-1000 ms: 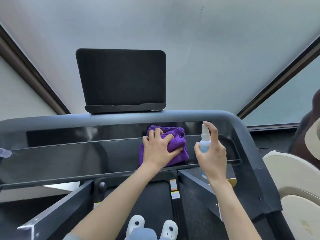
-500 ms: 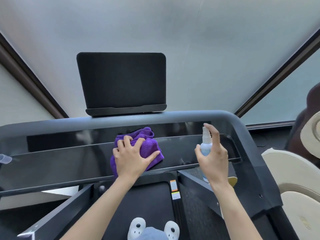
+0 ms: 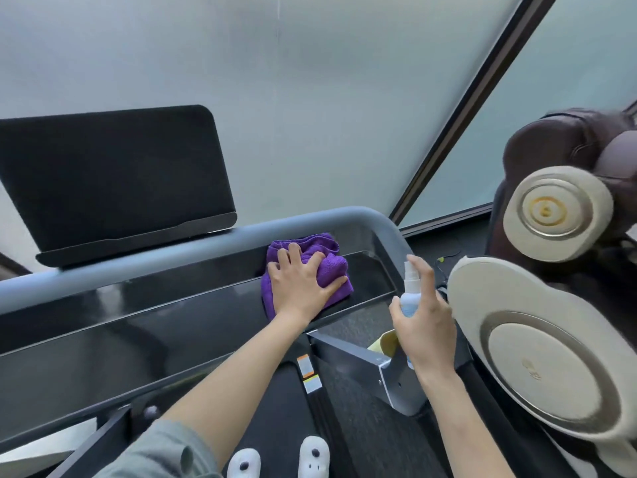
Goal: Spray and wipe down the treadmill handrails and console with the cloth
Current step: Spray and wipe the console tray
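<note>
Your left hand [image 3: 301,288] lies flat on the purple cloth [image 3: 327,267], fingers spread and nearly straight, pressing it onto the glossy black console [image 3: 155,322] near the console's right end, just below the grey handrail [image 3: 172,263] that curves round the right corner. The cloth is bunched, its upper folds touching the underside of the rail. Your left forearm reaches up from the lower left, with a grey sleeve [image 3: 162,457] pushed back near the elbow.

Your right hand [image 3: 425,322] grips the small spray bottle [image 3: 411,294] upright, fingers wrapped round its body and the index finger raised over the white nozzle. The bottle hangs off the console's right end, just beside the cloth, above the grey side rail [image 3: 365,363]. The dark screen [image 3: 110,177] stands at the far left edge.
</note>
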Available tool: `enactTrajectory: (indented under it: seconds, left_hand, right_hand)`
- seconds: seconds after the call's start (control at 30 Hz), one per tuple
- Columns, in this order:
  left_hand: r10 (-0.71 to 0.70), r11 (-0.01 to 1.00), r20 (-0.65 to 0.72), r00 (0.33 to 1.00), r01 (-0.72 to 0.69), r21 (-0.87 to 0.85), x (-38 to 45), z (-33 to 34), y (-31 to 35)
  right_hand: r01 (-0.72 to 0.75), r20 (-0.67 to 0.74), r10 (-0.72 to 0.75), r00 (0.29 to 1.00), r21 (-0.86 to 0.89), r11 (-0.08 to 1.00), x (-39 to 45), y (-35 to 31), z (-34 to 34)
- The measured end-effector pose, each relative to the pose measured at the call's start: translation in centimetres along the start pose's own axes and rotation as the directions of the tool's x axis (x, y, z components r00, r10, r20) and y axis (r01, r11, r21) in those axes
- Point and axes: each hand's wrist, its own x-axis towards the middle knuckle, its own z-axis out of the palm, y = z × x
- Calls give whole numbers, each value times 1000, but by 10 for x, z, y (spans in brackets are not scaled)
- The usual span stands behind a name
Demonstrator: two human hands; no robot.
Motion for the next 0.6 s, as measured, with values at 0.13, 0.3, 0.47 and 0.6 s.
enactTrajectory:
  seconds: [0.13,0.3,0.47,0.6]
  left_hand:
    - [33,997,-66,997,-37,-64,-1,1,-5]
    - [-21,990,-184,983,-6,-141,-15,2,-27]
    - [-111,983,-183,977,80,-166,-21,-2,-30]
    - [-162,974,-166,973,131,-186,-24,-3,-27]
  right_hand:
    - [-23,-47,22,999,-20,1000,4,8,-10]
    - [-3,-84,-3,996,-71,997,7,11,-13]
    - [5,-122,-13,992,-70,998,12,6,-8]
    - [-23,-163,26,986,22,999,17,6,-4]
